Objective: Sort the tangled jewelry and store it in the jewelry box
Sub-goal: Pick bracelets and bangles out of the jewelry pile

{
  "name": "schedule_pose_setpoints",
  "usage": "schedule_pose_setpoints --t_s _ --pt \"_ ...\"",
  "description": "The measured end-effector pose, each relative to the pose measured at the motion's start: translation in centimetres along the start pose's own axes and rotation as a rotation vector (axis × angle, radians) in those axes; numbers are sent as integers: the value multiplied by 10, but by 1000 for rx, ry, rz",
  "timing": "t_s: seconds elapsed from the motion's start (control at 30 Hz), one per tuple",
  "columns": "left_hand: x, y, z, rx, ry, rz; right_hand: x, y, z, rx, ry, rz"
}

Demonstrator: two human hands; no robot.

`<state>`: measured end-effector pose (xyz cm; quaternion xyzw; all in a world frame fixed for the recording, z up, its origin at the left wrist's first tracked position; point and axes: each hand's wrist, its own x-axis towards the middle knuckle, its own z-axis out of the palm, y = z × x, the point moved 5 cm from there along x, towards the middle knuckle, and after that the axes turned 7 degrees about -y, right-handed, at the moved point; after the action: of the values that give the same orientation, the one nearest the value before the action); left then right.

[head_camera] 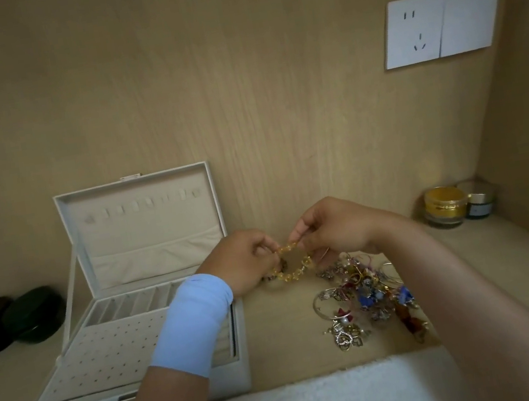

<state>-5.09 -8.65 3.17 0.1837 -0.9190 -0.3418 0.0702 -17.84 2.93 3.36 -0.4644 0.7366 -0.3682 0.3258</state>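
A yellow beaded bracelet (296, 266) hangs between my two hands just above the wooden surface. My left hand (245, 260), with a light blue wristband, pinches its left side. My right hand (333, 227) pinches its upper right part. Below my right forearm lies the tangled jewelry pile (364, 295) with rings, chains, blue beads and a pearl. The white jewelry box (142, 398) stands open at the left, lid upright, showing ring slots and a perforated earring panel; my left forearm hides part of its right side.
Two dark oval cases (12, 321) sit left of the box. A gold-lidded jar (446, 206) and a smaller jar (480, 202) stand in the back right corner. A white towel (322, 399) lies along the front edge. A wall socket (439, 25) is above.
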Motion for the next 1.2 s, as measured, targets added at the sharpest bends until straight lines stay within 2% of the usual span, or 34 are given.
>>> schedule_pose_setpoints --t_s 0.17,0.27,0.4,0.6,0.7,0.83,0.93,1.07,1.2 --pt "-24 -14 15 593 -176 1 15 -3 27 -83 -50 -16" --pt "-32 -26 16 768 -197 -15 20 -4 37 -88 -26 -29" --pt "-40 -47 4 739 -218 -78 25 -3 55 -28 -10 -33" --pt "-51 -81 -18 723 -165 -154 37 8 76 -71 64 9" --pt "-54 -91 -29 705 -165 -204 40 11 79 -244 156 -34" --pt "-48 -71 -22 755 -87 -226 41 13 85 -328 123 -68" --pt "-29 -45 -7 643 -40 -162 40 12 81 -351 83 -101" --pt "-6 -32 19 487 -130 -167 38 12 60 -399 111 -113" --pt "1 -35 43 441 -209 -167 32 18 32 -445 165 -18"
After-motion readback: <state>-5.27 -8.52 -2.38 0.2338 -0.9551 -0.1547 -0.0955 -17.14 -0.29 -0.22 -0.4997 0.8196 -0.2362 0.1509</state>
